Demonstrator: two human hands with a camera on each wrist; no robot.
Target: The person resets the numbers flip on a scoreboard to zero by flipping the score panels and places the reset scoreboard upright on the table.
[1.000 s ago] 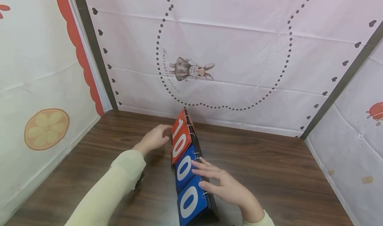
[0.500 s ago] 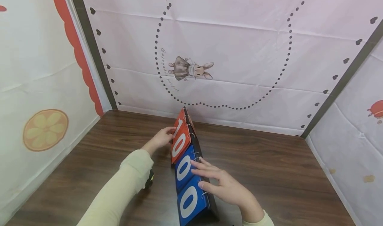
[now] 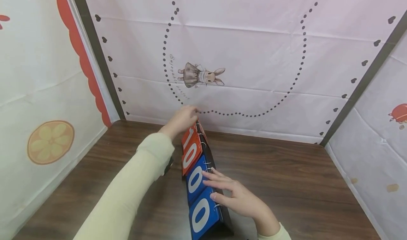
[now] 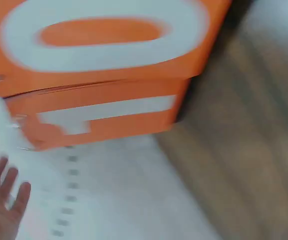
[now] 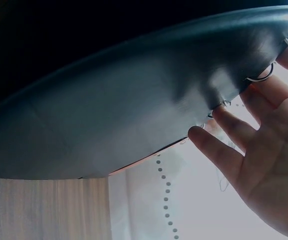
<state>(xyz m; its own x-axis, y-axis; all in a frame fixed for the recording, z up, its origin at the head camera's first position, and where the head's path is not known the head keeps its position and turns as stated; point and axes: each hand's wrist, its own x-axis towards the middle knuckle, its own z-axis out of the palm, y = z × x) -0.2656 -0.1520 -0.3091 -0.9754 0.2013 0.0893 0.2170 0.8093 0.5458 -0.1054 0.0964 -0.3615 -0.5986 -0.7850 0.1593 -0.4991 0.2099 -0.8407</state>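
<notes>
A flip scoreboard stands tent-like on the table, running away from me in the head view. Its blue cards [image 3: 194, 195] at the near end both read 0. At the far end the red cards [image 3: 187, 149] show a 1 and a 0. My left hand [image 3: 182, 119] is over the far top corner, and the left wrist view has its fingers [image 4: 20, 200] spread beside the ringed edge of the red cards. My right hand [image 3: 240, 197] rests on the ringed top edge by the blue cards, fingers extended. Seen from the right wrist, the dark back panel [image 5: 109, 115] lies beside those fingers.
The scoreboard stands on a dark wood-grain table [image 3: 279, 183]. A pale cloth wall [image 3: 254, 67] with a printed rabbit rises right behind the scoreboard's far end. Printed cloth walls also border the left [image 3: 28, 91] and right [image 3: 378, 151] sides.
My left hand has moved from beside the red 1 card up and away to the far top end of the scoreboard. My right hand and the card numbers stay the same.
</notes>
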